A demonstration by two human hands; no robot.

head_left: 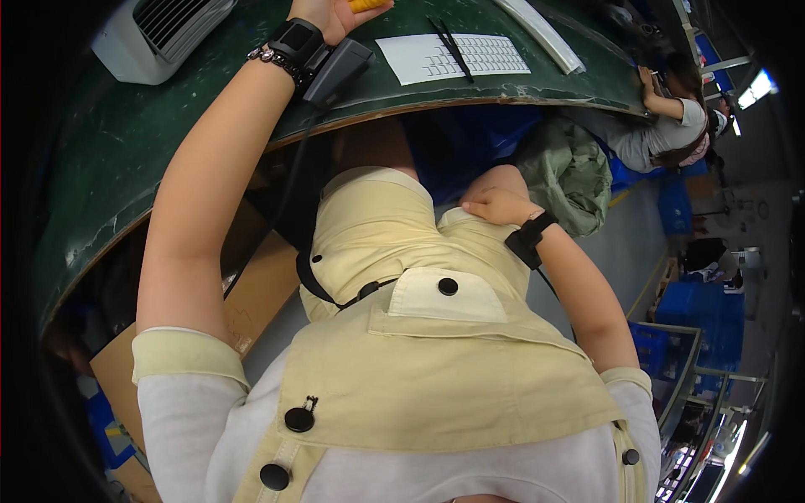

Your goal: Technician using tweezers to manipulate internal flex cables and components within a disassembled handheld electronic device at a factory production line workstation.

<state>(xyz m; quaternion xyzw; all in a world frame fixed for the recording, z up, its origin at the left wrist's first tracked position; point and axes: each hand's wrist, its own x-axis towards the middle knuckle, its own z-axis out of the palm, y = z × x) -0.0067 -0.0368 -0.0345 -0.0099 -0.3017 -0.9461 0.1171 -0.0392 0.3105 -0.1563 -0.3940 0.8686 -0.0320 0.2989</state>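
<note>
At the top edge, my left hand [329,15] is over the green worktable, with its fingers partly cut off by the frame. It is closed on a small yellow-orange object [366,4], whose kind I cannot make out. A black strap and a dark box-shaped device [340,69] with a cable are at that wrist. My right hand [503,206] rests on my right thigh at the hem of the cream shorts [486,239], one digit stretched out and the others partly hidden. It holds nothing that I can see. A black band [530,240] circles that wrist.
On the green table [239,105] lie a white printed sheet [411,59] with black tweezers [453,52] across it and a pale strip [541,35]. A grey vented machine [163,42] stands left. A green bag [566,176] hangs below; a person [671,126] sits right.
</note>
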